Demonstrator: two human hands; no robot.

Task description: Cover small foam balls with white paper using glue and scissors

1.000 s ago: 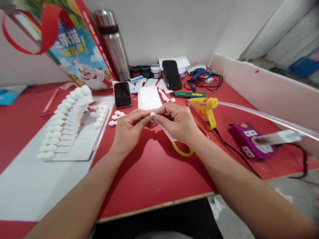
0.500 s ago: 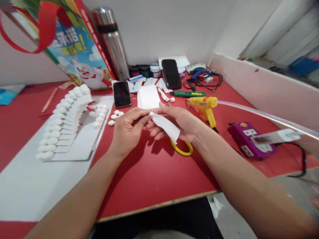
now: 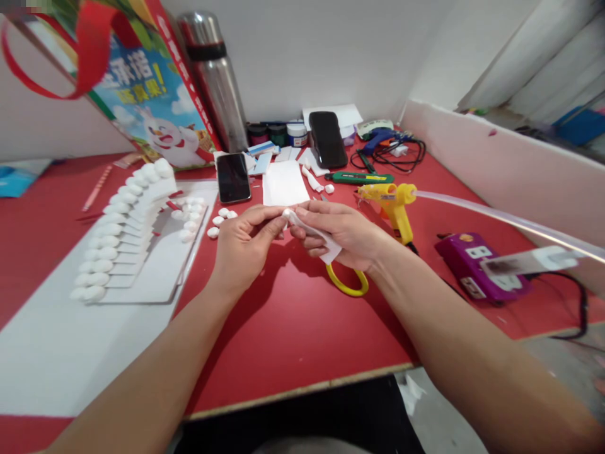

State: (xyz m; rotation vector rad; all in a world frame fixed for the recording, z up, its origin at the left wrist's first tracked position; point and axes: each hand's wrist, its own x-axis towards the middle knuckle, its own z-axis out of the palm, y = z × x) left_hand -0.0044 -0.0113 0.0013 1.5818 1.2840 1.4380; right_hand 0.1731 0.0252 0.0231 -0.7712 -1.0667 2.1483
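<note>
My left hand (image 3: 248,246) pinches the rounded, knob-like end of a soft white strip (image 3: 333,251) that looks like tissue or thin cloth. Around the strip's middle my right hand (image 3: 343,230) is closed, thumb on top, with the loose flat end hanging out below the fingers. What lies inside the rounded end is hidden. Below my right hand shows the yellow scissors handle (image 3: 350,290). Several small white balls (image 3: 218,221) lie left of my left hand. Behind my hands are a white paper stack (image 3: 285,183) and another twisted white piece (image 3: 312,180).
On the left, a white stepped model (image 3: 142,252) edged with white balls stands on white board. A phone (image 3: 233,178), steel flask (image 3: 215,82) and gift bag (image 3: 155,107) are behind. Rightward are a green cutter (image 3: 362,178), yellow glue gun (image 3: 397,208) and purple box (image 3: 477,268).
My right hand, with fingers spread under the strip before, has closed around it with the thumb on top. My left hand keeps its pinch at the rounded end.
</note>
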